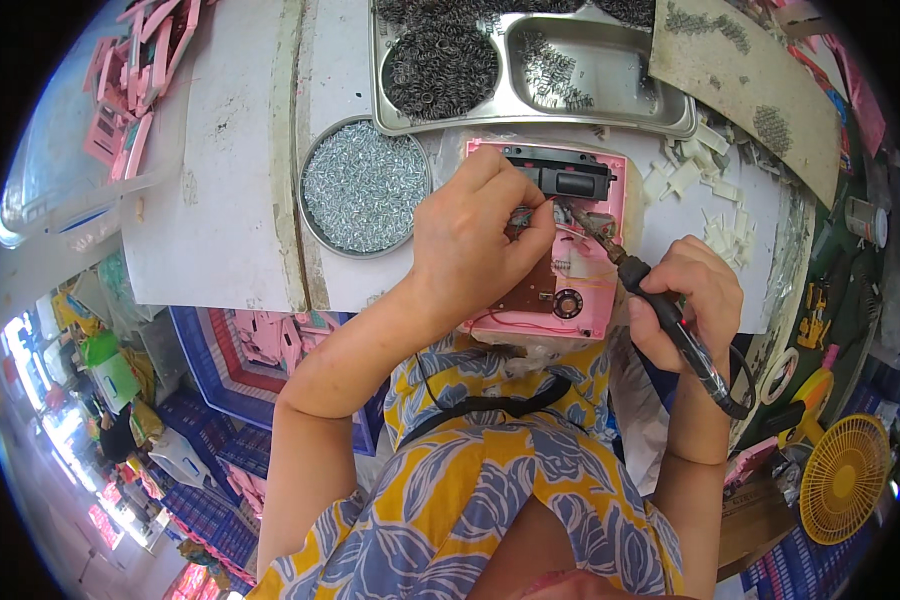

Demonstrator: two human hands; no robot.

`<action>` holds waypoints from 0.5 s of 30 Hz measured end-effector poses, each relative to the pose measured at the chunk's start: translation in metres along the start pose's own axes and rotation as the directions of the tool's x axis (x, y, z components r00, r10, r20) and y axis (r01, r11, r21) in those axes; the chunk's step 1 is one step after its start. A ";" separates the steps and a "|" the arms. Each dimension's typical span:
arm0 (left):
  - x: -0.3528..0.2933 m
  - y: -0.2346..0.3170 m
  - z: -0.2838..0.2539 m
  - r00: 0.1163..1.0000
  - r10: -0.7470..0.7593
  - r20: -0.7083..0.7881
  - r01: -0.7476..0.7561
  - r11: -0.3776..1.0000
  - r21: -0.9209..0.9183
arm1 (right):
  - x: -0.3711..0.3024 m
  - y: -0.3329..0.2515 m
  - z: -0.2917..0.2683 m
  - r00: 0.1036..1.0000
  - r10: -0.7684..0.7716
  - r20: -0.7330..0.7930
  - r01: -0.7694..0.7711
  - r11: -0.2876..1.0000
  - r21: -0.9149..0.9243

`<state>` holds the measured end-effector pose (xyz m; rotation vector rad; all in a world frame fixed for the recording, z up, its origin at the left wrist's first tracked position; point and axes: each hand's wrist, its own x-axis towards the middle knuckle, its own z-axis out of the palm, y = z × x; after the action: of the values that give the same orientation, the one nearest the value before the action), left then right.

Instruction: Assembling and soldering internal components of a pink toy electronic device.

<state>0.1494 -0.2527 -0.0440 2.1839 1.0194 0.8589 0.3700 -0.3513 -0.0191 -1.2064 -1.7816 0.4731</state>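
Observation:
An open pink plastic housing point(596, 325) lies on the bench before me, with a black plastic part point(576, 184) across its far end, a brown board point(532, 290), a small round speaker point(567, 303) and thin red wires inside. My left hand point(470, 225) reaches over its left side, thumb and forefinger pinched on what looks like a thin red wire; the fingers hide most of it. My right hand point(705, 295) is wrapped round a soldering iron point(676, 330) with a black handle. Its metal tip points into the housing, close to my left fingertips; whether it touches is unclear.
A round tin of small screws point(365, 187) stands left of the housing. Beyond is a metal tray point(595, 118) with many dark springs point(440, 70). White plastic pieces point(730, 235) lie to the right. A blue crate point(206, 352) holds pink parts; a yellow fan point(844, 480) stands lower right.

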 end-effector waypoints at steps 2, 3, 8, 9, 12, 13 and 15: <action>0.000 0.000 0.000 1.000 0.000 0.001 0.000 1.000 0.004 | 0.001 0.001 0.000 1.000 -0.004 -0.001 0.004 1.000 0.002; 0.000 0.000 0.000 1.000 0.000 0.002 0.000 1.000 0.005 | 0.002 0.001 0.000 1.000 -0.006 -0.001 0.006 1.000 0.003; 0.000 -0.001 0.000 1.000 0.016 -0.009 -0.016 1.000 0.011 | 0.002 0.001 0.002 1.000 0.009 0.002 -0.009 1.000 0.001; 0.000 0.000 0.000 1.000 0.014 -0.009 -0.014 1.000 0.010 | 0.002 0.001 0.001 1.000 0.014 0.004 -0.014 1.000 -0.001; -0.001 -0.001 0.002 1.000 0.010 -0.014 -0.010 1.000 0.013 | 0.004 0.001 0.002 1.000 0.003 -0.003 -0.003 1.000 -0.003; -0.001 -0.001 0.002 1.000 0.010 -0.016 -0.010 1.000 0.018 | 0.004 0.001 0.002 1.000 0.006 -0.003 -0.006 1.000 0.001; -0.002 -0.001 0.002 1.000 0.010 -0.019 -0.009 1.000 0.029 | 0.003 0.002 0.001 1.000 0.012 -0.001 -0.012 1.000 0.008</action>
<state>0.1500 -0.2540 -0.0467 2.2104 1.0374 0.8761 0.3698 -0.3474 -0.0198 -1.2120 -1.7709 0.4852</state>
